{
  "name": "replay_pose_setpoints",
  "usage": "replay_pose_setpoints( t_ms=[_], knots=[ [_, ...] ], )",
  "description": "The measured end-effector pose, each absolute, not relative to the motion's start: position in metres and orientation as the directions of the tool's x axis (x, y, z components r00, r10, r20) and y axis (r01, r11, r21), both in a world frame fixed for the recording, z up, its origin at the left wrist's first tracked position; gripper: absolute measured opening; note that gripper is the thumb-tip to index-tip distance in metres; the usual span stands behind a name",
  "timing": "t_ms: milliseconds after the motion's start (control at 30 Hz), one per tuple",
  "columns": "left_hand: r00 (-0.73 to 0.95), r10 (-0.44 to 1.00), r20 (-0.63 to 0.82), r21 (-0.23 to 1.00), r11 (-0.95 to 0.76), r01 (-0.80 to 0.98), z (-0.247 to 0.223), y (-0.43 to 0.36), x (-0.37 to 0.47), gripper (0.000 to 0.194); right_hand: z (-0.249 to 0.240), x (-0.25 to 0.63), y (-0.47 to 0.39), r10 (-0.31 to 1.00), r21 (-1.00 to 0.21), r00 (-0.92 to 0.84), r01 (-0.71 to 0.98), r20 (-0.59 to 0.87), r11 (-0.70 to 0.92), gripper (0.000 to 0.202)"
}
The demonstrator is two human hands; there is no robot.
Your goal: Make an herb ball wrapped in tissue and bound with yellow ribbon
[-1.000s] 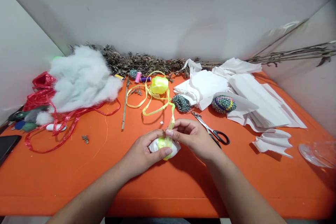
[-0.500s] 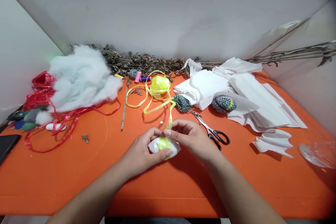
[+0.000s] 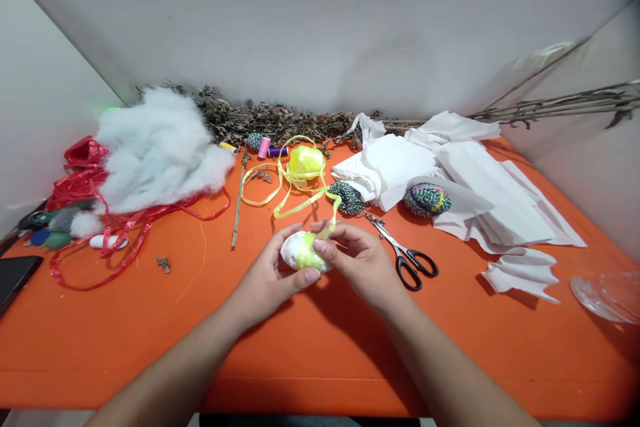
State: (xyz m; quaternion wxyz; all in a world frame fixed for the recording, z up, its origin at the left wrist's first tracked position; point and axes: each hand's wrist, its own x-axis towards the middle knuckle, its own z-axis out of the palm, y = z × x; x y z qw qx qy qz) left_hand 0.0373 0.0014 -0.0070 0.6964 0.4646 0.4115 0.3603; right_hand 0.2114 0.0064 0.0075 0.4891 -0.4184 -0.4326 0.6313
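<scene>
Between my hands, above the orange table, is a white egg-shaped bundle (image 3: 293, 249) with a band of yellow plastic ribbon around its middle. My left hand (image 3: 277, 272) is closed around its left side, thumb along the near face. My right hand (image 3: 354, 255) pinches the yellow ribbon (image 3: 334, 217) against the bundle's right side; its fingertips are partly hidden behind. From there the ribbon runs back in loose loops to a yellow ribbon ball (image 3: 306, 160). Black-handled scissors (image 3: 407, 255) lie just right of my right hand.
White fiber stuffing (image 3: 160, 153) and red ribbon (image 3: 135, 240) lie at left. White paper sheets (image 3: 495, 193) and a wound yarn egg (image 3: 427, 200) are at right. Dried plant stems (image 3: 270, 119) line the wall. Thread spools (image 3: 264, 147) and dark yarn (image 3: 347, 197) sit mid-table.
The bundle has turned and risen slightly in my hands, showing more of its white left end. My right hand has brought the upright ribbon length down against the bundle.
</scene>
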Motion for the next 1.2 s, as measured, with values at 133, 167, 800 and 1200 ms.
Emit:
replay_pose_setpoints(
  t_ms=[133, 167, 800, 1200],
  knots=[
    [0.443, 0.873, -0.204, 0.961, 0.266, -0.082, -0.009, 0.000, 0.036, 0.061, 0.009, 0.211, 0.005, 0.960, -0.957, -0.261, -0.239, -0.100, -0.164, 0.022],
    [0.449, 0.871, -0.199, 0.963, 0.259, -0.074, -0.009, -0.001, 0.036, 0.062, 0.010, 0.212, 0.005, 0.953, -0.954, -0.285, -0.241, -0.108, -0.180, 0.021],
    [0.470, 0.858, -0.208, 0.973, 0.232, 0.008, -0.006, -0.006, 0.037, 0.078, 0.007, 0.213, 0.004, 0.952, -0.968, -0.294, -0.199, -0.089, -0.152, 0.019],
    [0.440, 0.871, -0.218, 0.953, 0.288, -0.098, -0.007, -0.009, 0.040, 0.085, 0.010, 0.210, 0.001, 0.990, -0.998, -0.138, -0.068, 0.013, 0.003, 0.016]
  ],
)
